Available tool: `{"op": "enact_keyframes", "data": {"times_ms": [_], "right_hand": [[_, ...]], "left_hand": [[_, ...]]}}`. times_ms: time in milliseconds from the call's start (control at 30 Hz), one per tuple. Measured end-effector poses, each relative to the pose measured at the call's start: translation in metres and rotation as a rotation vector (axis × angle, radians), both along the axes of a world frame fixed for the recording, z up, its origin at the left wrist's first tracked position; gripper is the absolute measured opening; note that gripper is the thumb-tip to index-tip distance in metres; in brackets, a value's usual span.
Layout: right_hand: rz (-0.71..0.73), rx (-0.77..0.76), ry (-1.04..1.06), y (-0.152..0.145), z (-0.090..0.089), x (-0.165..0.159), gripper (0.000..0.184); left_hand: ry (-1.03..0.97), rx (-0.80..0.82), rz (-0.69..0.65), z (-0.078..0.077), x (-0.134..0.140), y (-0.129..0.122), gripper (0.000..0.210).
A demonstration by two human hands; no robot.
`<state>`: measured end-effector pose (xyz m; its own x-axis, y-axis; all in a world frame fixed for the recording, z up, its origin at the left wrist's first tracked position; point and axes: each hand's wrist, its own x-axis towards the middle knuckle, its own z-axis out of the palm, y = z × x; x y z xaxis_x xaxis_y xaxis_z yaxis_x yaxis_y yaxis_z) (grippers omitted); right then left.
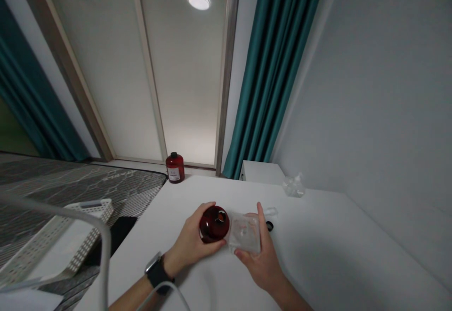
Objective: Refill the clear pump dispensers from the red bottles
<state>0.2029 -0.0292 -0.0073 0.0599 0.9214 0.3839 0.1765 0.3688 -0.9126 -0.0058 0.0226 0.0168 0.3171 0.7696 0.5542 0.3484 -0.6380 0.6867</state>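
Observation:
My left hand (193, 236), with a dark watch on its wrist, is wrapped round a dark red glass bottle (214, 225) whose round opening shows toward me. Right beside it, my right hand (260, 257) grips a clear square plastic container (244, 233) by its sides, thumb in front and a finger stretched along the right edge. The bottle and the container are side by side, very close together. A small black ring-shaped cap (270, 226) lies on the white table (318, 264) just past my right hand, close to a clear plastic piece (271, 211).
Another red bottle with a dark cap and white label (174, 168) stands at the table's far left corner. Crumpled clear plastic (294, 186) lies at the back right. A white cabinet (263, 171) stands beyond. Left and lower are a white basket (88, 212) and a grey curved tube (105, 254).

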Motion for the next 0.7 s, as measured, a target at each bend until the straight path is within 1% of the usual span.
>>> {"op": "enact_keyframes", "data": {"times_ms": [100, 267, 400, 567, 700], "right_hand": [[-0.064, 0.012, -0.136, 0.003, 0.002, 0.004, 0.105], [-0.138, 0.084, -0.321, 0.007, 0.009, 0.012, 0.101], [-0.092, 0.059, -0.426, 0.008, 0.015, 0.015, 0.103], [-0.030, -0.021, -0.442, 0.006, 0.021, 0.014, 0.107], [-0.007, -0.023, -0.460, 0.006, 0.026, 0.014, 0.107]], "left_hand": [[0.122, 0.048, 0.005, 0.004, -0.003, 0.003, 0.073], [0.284, 0.148, -0.005, 0.009, -0.006, 0.005, 0.076], [0.370, 0.187, 0.002, 0.011, -0.008, 0.005, 0.077], [0.411, 0.183, -0.003, 0.015, -0.008, 0.002, 0.075], [0.434, 0.176, -0.006, 0.018, -0.008, 0.002, 0.074]]}}
